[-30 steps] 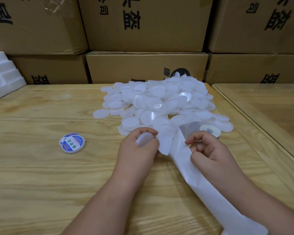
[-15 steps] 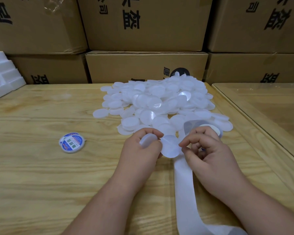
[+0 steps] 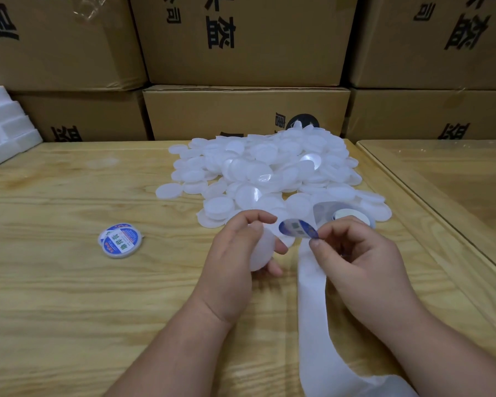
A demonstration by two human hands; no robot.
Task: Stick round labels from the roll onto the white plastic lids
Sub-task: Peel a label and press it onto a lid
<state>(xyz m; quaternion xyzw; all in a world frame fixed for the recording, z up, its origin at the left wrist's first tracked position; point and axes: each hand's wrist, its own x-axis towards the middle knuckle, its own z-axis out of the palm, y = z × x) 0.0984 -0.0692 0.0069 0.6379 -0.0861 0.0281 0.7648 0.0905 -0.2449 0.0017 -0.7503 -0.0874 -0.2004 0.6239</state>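
Above the wooden table (image 3: 69,296), near the lid pile (image 3: 272,170): label meets lid.
Left hand (image 3: 235,262) grips a white plastic lid (image 3: 262,253); right hand (image 3: 352,262) pinches a blue round label (image 3: 297,229) just right of it, over the white backing strip (image 3: 318,325).

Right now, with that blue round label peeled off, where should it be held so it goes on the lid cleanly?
By its rim only, from the right, as the right hand pinches the label now. It's thin and probably sticky underneath, so an edge pinch leaves its face free to meet the lid in the left hand.
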